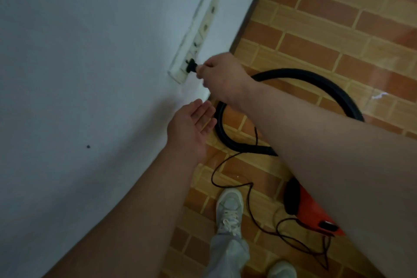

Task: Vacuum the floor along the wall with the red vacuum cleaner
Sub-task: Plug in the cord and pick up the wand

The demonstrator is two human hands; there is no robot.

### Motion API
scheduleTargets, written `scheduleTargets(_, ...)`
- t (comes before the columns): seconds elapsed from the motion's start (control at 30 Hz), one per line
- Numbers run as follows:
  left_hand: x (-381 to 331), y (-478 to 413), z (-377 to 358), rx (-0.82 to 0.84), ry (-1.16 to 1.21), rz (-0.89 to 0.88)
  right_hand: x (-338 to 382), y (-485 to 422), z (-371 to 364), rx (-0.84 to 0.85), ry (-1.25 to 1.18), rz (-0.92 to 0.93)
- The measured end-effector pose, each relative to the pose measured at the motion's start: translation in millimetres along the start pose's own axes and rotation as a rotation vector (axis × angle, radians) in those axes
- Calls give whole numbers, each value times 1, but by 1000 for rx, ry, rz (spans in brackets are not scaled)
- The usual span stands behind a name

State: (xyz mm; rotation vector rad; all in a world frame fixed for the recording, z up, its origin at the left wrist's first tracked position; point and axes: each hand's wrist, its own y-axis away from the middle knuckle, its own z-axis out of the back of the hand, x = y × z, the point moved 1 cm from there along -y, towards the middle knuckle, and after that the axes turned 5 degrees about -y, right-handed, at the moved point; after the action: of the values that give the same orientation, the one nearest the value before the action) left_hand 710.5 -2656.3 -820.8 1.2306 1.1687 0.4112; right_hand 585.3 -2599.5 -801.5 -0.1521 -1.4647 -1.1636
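1. Head view: the right hand [216, 74] is closed around a black plug [191, 66], holding it at the lowest socket of a white socket strip [198, 27] mounted on the pale wall [79, 63]; whether the pins are fully seated cannot be told.
2. The left hand [191, 128] is open, palm up, fingers loosely spread and holding nothing, hovering just below the right hand, close to the wall.
3. The red vacuum cleaner [309, 207] sits on the brick-patterned floor [338, 18] at the lower right, partly hidden behind the right forearm.
4. Its black hose [316, 77] curves in a wide loop across the floor, passing behind the right wrist and near the base of the wall.
5. A thin dark power cord [250, 205] trails in loose bends over the floor from below the hands towards the vacuum cleaner.
6. Two pale sneakers show at the bottom, the left sneaker [229, 210] beside the cord.
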Motion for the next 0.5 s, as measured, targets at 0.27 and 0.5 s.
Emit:
scheduleTargets(0.27, 29, 14, -10, 8, -81, 26, -11, 24, 38, -22, 73, 33)
scheduleTargets(0.5, 76, 29, -27, 91, -199, 75, -95, 90, 119, -254, 12, -170)
